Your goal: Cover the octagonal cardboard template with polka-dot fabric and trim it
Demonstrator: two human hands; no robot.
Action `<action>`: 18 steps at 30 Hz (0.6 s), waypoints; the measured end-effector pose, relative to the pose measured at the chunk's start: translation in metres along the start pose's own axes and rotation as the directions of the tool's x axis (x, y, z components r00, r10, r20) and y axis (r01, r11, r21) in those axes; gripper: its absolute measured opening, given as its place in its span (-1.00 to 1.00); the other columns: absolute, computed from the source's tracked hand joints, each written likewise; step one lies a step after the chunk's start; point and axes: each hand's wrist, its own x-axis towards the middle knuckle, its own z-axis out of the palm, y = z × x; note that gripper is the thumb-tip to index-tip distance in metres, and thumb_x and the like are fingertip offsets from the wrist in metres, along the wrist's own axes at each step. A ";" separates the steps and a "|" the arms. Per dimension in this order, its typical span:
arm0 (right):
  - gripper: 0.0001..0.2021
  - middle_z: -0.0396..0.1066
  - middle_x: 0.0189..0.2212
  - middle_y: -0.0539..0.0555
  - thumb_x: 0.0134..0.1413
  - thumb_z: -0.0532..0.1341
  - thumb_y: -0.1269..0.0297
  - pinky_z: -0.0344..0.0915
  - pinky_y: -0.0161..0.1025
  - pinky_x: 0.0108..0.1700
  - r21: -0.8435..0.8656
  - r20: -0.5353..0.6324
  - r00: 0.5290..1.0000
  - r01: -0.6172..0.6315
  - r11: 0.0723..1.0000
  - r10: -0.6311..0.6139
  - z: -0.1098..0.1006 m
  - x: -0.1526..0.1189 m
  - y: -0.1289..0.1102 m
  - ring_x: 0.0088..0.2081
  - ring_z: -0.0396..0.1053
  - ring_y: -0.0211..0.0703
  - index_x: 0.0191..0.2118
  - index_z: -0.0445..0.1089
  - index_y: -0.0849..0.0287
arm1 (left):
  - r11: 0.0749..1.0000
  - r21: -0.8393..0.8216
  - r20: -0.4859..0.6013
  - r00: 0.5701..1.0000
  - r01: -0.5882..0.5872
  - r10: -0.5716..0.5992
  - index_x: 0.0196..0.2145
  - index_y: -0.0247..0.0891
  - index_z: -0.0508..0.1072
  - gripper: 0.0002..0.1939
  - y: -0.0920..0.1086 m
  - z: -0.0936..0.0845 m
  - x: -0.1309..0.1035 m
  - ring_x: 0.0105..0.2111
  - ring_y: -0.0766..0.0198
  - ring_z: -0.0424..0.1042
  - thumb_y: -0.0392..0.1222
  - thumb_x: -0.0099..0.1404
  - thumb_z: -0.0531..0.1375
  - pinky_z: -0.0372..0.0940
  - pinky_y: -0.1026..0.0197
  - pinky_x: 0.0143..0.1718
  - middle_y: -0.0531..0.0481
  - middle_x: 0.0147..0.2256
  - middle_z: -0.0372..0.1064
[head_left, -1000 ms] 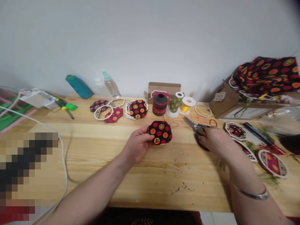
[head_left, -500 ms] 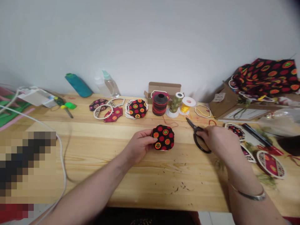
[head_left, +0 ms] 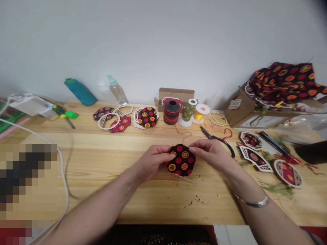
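A black fabric-covered piece with red and orange flower dots is held up over the wooden table. My left hand grips its left edge between thumb and fingers. Pinching the upper right edge is my right hand, also closed on it. Black-handled scissors lie just beyond my right hand, blades pointing to the back left. A stack of similar fabric-covered pieces rests behind, next to spools of red-black, green and yellow thread.
Wooden frames and fabric shapes lie at the back left, near a teal thread cone and a spray bottle. Finished-looking ornaments sit at right before a cardboard box heaped with patterned cloth. Dark snippets dot the tabletop.
My right hand has let go of the scissors, leaving them on the table, and moved left to take the fabric piece's right edge. The left hand keeps its hold.
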 end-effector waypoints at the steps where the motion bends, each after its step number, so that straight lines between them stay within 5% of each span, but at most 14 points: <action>1: -0.75 0.50 -0.51 0.07 0.03 0.23 0.14 0.27 -0.28 -0.41 0.014 0.008 1.000 -0.015 1.000 0.015 0.000 0.000 0.000 -0.49 0.34 -0.26 -0.42 0.50 0.24 | 1.000 0.000 0.006 1.000 -0.001 0.001 -0.28 -0.35 0.61 -0.76 0.000 0.000 0.000 -0.39 0.20 0.52 -0.24 0.04 0.32 0.38 0.16 -0.26 -0.16 -0.34 0.59; 12: -0.73 0.37 -0.62 0.00 -0.01 0.23 0.13 0.14 -0.30 -0.48 0.036 0.021 0.999 -0.039 0.999 0.038 0.001 0.000 0.006 -0.55 0.19 -0.33 -0.54 0.44 0.23 | 0.990 0.087 -0.010 0.994 -0.108 0.109 -0.47 -0.32 0.59 -0.75 -0.003 -0.002 0.003 -0.58 0.43 0.29 -0.06 0.18 0.27 0.14 0.36 -0.51 0.03 -0.57 0.44; 18: -0.72 0.35 -0.63 -0.01 -0.09 0.29 0.07 0.12 -0.30 -0.49 0.149 -0.013 0.998 -0.060 0.987 0.063 0.000 0.001 0.007 -0.56 0.16 -0.33 -0.55 0.46 0.21 | 0.997 -0.041 -0.080 0.995 -0.069 0.066 -0.37 -0.35 0.59 -0.67 -0.003 0.000 0.006 -0.48 0.30 0.43 0.02 0.11 0.30 0.28 0.27 -0.41 -0.08 -0.47 0.52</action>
